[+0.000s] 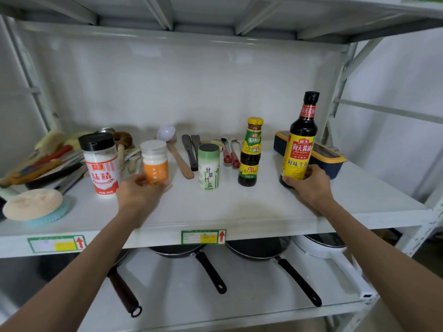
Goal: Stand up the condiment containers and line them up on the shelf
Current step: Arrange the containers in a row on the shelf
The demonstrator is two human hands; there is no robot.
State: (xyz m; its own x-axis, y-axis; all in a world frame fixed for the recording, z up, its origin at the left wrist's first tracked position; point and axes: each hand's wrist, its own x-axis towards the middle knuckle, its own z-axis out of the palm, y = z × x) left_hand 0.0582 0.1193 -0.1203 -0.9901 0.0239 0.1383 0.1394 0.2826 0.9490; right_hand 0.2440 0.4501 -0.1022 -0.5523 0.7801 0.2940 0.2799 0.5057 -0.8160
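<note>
While upright, the soy sauce bottle (300, 140) (dark glass) wears a yellow label.

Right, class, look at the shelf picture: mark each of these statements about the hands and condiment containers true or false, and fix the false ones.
1. The left hand grips the orange-labelled jar. True.
2. The soy sauce bottle lies on its side. False: it is upright, gripped near its base by the right hand.
3. The green salt shaker stands between the jar and the small sauce bottle. True.
4. The frying pans sit above the condiments. False: they are on the shelf below.
5. The red-labelled shaker has a white cap. False: black.
</note>
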